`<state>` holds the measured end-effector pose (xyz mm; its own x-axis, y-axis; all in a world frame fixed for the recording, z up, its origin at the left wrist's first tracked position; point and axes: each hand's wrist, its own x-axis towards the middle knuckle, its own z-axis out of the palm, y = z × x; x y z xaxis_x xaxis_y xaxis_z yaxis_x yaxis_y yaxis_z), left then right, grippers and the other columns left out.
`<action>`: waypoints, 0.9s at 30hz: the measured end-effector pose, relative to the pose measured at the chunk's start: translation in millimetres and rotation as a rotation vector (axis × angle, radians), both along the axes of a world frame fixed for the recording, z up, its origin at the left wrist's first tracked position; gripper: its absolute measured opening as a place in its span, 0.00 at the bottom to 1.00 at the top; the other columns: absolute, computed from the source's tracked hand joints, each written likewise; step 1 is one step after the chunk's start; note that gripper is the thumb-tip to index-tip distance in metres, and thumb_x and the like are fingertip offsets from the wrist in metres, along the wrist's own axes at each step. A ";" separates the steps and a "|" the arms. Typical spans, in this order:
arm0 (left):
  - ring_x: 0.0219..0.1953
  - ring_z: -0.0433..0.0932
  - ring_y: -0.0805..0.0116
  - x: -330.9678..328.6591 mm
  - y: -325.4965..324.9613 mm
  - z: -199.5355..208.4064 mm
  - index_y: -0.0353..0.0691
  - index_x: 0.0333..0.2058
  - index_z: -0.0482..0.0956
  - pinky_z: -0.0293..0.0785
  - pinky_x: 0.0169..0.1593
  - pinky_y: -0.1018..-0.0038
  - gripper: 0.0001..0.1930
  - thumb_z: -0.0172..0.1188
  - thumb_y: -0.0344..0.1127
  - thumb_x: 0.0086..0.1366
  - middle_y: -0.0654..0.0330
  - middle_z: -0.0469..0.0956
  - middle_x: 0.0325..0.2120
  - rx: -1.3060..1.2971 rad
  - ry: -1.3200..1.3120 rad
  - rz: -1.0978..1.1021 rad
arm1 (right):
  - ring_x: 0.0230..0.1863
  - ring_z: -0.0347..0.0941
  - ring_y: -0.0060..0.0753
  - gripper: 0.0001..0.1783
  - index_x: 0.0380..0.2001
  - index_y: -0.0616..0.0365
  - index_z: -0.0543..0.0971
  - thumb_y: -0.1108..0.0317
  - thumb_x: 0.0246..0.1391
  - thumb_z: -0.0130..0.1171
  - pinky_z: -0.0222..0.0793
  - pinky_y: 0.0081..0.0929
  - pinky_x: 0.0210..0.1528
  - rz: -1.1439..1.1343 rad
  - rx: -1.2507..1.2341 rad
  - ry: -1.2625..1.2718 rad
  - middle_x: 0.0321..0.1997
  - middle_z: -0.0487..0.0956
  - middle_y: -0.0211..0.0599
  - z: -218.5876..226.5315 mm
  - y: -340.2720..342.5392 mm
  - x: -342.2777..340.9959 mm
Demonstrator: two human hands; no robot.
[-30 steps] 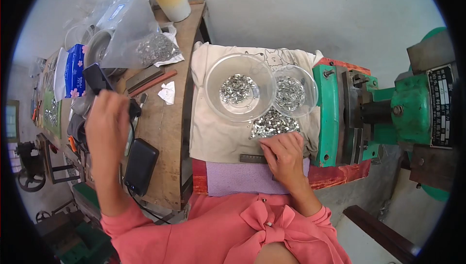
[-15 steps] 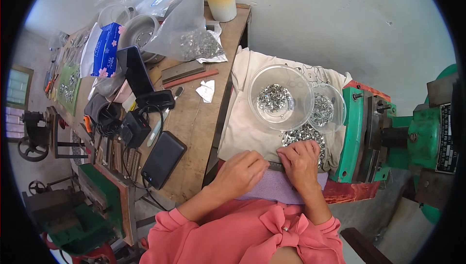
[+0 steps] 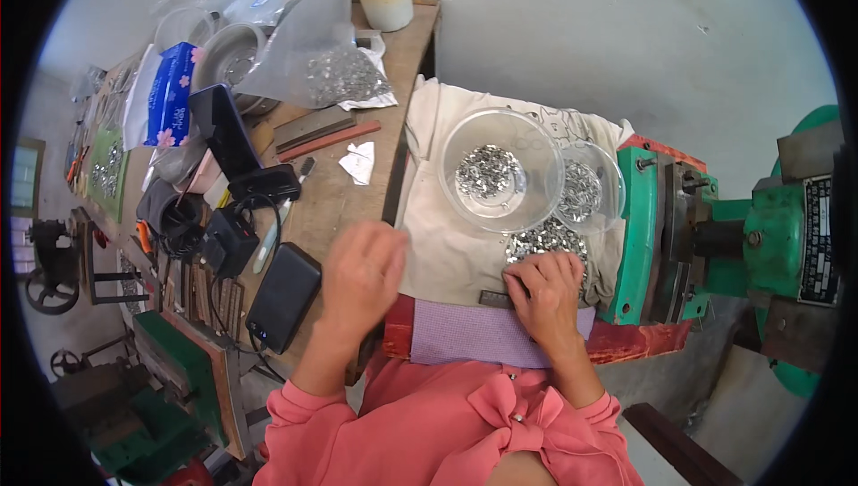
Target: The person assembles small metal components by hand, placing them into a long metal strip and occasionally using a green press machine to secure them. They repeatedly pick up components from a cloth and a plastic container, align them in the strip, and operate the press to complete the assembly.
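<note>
My left hand [image 3: 365, 272] is raised over the table's right edge, beside the cloth. Motion smears its fingers, so what it holds, if anything, does not show. My right hand [image 3: 550, 300] rests at the near side of a heap of small shiny metal pieces [image 3: 545, 243], fingers bent and drawn together; their tips are partly hidden. A short dark metal bar [image 3: 496, 298] lies against it, partly covered by the hand. Beyond the heap, a large clear plastic tub [image 3: 454, 209] holds more metal pieces, overlapping a smaller clear tub [image 3: 615, 196] with pieces inside.
A cream cloth [image 3: 424, 245] and purple mat [image 3: 456, 332] lie before me. A green machine [image 3: 628, 236] stands right. On the wooden table [image 3: 344, 205] are a black power bank [image 3: 284, 298], a phone [image 3: 223, 129], cables, a tissue pack [image 3: 170, 97] and a bag of metal pieces [image 3: 340, 75].
My left hand has moved left and away from my right hand, uncovering the dark bar and more of the purple mat. My right hand stays by the heap. The whole view has shifted slightly.
</note>
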<state>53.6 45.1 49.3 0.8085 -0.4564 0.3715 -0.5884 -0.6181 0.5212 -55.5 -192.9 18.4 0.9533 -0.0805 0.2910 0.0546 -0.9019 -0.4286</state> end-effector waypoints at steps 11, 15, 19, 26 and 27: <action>0.51 0.72 0.58 129.1 70.9 86.0 0.41 0.41 0.80 0.67 0.52 0.60 0.13 0.68 0.33 0.56 0.59 0.74 0.43 0.505 -0.620 0.451 | 0.39 0.72 0.38 0.06 0.31 0.49 0.85 0.69 0.46 0.71 0.61 0.39 0.52 -0.012 0.029 0.043 0.31 0.76 0.30 -5.0 0.6 -5.7; 0.52 0.72 0.61 161.3 71.9 79.1 0.43 0.41 0.80 0.65 0.56 0.61 0.16 0.70 0.37 0.53 0.60 0.74 0.44 0.623 -0.538 0.466 | 0.39 0.72 0.38 0.06 0.31 0.50 0.85 0.69 0.46 0.70 0.61 0.39 0.51 0.002 0.037 0.036 0.31 0.76 0.30 -3.9 2.6 -4.5; 0.54 0.72 0.60 186.3 76.4 55.7 0.44 0.42 0.81 0.66 0.57 0.61 0.19 0.71 0.35 0.50 0.60 0.74 0.43 0.704 -0.446 0.511 | 0.39 0.72 0.38 0.07 0.31 0.49 0.85 0.70 0.46 0.70 0.61 0.38 0.51 -0.007 0.045 0.025 0.31 0.76 0.30 -4.6 2.7 -6.0; 0.48 0.74 0.61 202.8 83.9 37.7 0.45 0.36 0.83 0.67 0.54 0.61 0.14 0.71 0.37 0.50 0.61 0.77 0.39 0.694 -0.452 0.550 | 0.38 0.72 0.38 0.07 0.31 0.49 0.85 0.70 0.47 0.70 0.60 0.38 0.50 -0.011 0.047 0.050 0.31 0.76 0.30 -6.3 1.5 -4.7; 0.47 0.75 0.61 204.2 86.2 35.6 0.45 0.35 0.83 0.68 0.53 0.61 0.13 0.71 0.38 0.50 0.61 0.77 0.38 0.693 -0.462 0.544 | 0.38 0.72 0.38 0.07 0.31 0.49 0.85 0.70 0.47 0.70 0.60 0.38 0.50 -0.011 0.044 0.053 0.31 0.76 0.30 -6.4 1.8 -4.3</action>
<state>257.8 131.3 84.9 0.8151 -0.3022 0.4942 -0.1890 -0.9452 -0.2662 -59.8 -191.1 11.9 0.9663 -0.1028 0.2361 0.0210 -0.8825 -0.4699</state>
